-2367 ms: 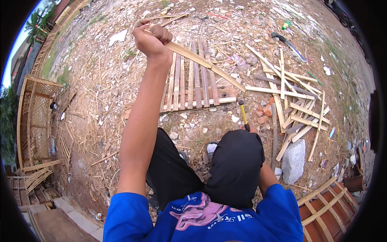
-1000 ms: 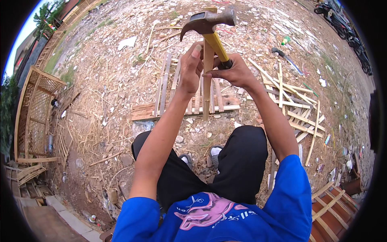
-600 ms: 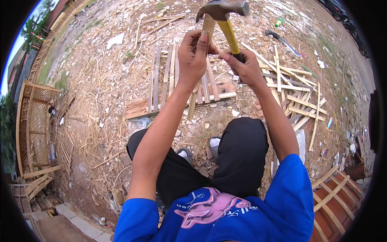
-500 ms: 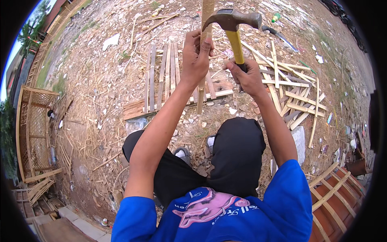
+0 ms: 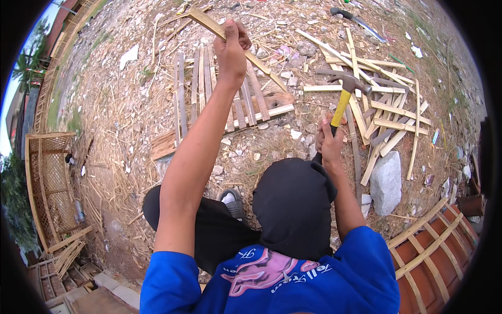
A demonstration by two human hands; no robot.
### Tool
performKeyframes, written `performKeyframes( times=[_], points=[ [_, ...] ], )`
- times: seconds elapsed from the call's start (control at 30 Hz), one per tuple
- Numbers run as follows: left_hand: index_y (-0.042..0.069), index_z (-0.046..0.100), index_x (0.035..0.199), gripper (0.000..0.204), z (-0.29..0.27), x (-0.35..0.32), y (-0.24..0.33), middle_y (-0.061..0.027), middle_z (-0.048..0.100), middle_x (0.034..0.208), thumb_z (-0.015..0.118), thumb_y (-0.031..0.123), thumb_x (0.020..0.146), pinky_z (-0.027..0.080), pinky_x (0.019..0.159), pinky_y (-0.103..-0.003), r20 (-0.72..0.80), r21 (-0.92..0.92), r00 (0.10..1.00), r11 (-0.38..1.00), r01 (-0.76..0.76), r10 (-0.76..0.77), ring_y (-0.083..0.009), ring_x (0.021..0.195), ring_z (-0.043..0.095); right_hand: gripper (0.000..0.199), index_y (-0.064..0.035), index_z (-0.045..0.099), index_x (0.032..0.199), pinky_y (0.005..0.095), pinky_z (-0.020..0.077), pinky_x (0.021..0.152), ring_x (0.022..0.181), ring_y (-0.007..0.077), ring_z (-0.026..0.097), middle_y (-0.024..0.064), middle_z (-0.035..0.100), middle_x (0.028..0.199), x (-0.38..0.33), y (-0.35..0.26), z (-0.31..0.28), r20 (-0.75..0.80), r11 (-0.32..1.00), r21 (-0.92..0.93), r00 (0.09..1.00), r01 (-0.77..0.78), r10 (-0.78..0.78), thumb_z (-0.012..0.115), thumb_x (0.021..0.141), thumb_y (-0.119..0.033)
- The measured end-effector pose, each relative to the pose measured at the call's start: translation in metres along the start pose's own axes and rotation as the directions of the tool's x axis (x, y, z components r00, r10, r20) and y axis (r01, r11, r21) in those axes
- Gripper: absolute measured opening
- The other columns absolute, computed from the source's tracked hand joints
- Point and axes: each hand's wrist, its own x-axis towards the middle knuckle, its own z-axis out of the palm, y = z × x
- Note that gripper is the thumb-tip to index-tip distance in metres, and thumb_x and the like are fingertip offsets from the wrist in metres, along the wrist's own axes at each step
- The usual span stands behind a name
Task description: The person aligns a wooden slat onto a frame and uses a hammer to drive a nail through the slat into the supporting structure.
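My left hand (image 5: 231, 52) is closed round a narrow wooden slat (image 5: 208, 23), held up slantwise in front of me. Its upper end points to the far left and its lower end to the right. In my right hand (image 5: 329, 140) is a claw hammer (image 5: 342, 106) with a yellow and black handle, gripped low, its metal head up. Beneath the left hand, several slats (image 5: 202, 78) lie side by side, their near ends over a thick weathered board (image 5: 164, 142). The hammer is apart from the slat.
A jumbled pile of wooden strips (image 5: 389, 112) lies on the right, by a pale rock (image 5: 386, 183). Beyond it rests a black-handled saw (image 5: 361, 25). A lattice frame (image 5: 49, 183) stands at the left; a slatted wooden frame (image 5: 431, 251) is at the near right. Rubble and straw cover the ground.
The slat has tilted from upright to slanting as my left hand moved left and up. My right hand has lowered the hammer to the right, away from the slat.
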Motion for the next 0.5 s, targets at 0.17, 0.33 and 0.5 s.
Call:
performKeyframes(
  times=[0.17,0.33,0.5],
  points=[
    [0.007,0.044,0.077,0.042,0.006,0.006,-0.006,0.0033,0.031,0.062,0.038,0.039,0.105,0.029,0.059,-0.028,0.066,0.058,0.997,0.998,0.023,-0.027,-0.0108,0.059,0.031,0.031,-0.0103,0.051,0.077,0.0233,0.0256,0.035,0.038,0.0036,0.036,-0.0072,0.04,0.052,-0.003,0.021,-0.012,-0.001,0.994,-0.022,0.995,-0.105,0.105,0.063,0.096,-0.031],
    [0.004,0.051,0.085,0.045,0.002,0.012,-0.001,0.0028,0.034,0.06,0.039,0.043,0.104,0.034,0.062,-0.03,0.115,0.061,0.986,0.992,0.113,-0.12,-0.0123,0.059,0.035,0.032,-0.008,0.054,0.075,0.0251,0.0279,0.039,0.041,0.0049,0.039,-0.0056,0.043,0.052,-0.002,0.028,-0.003,0.014,0.991,-0.1,0.996,-0.087,0.089,0.063,0.096,-0.03],
    [0.003,0.051,0.1,0.023,0.005,0.026,0.023,-0.003,0.043,0.072,0.054,0.025,0.096,0.039,0.069,-0.032,0.09,0.003,0.996,1.0,0.022,-0.022,-0.0134,0.068,0.042,0.033,-0.0014,0.057,0.077,0.0291,0.0303,0.05,0.056,0.0064,0.037,-0.0047,0.041,0.058,0.009,0.027,0.024,0.157,0.92,-0.366,0.984,0.14,-0.087,0.062,0.096,-0.027]
  ],
)
